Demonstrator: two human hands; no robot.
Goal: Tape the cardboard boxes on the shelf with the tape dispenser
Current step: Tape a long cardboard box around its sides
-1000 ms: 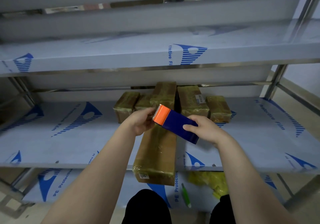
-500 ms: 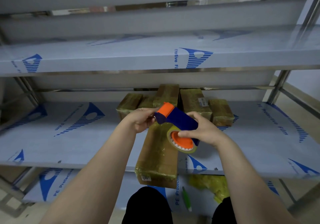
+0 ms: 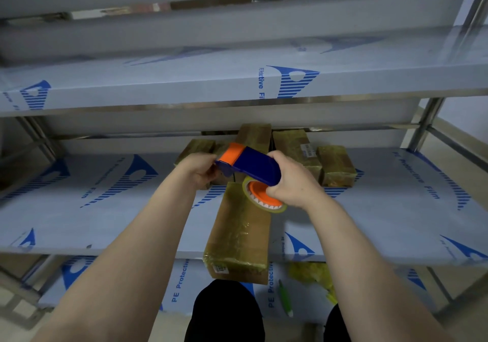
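at frame centre the left hand [image 3: 200,168] pinches the orange front end of the tape dispenser [image 3: 250,168]; right of it, the right hand [image 3: 291,180] grips its body above the long cardboard box [image 3: 239,233]. best to free the tape end first, then lower squarely.

Film-covered metal shelf [image 3: 111,209]; long cardboard box [image 3: 237,238] overhanging its front; smaller boxes [image 3: 335,167] behind.

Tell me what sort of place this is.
Probably a storeroom or packing area: steel shelving covered in protective film, taped cardboard boxes on it, a tape dispenser in the left hand and right hand.
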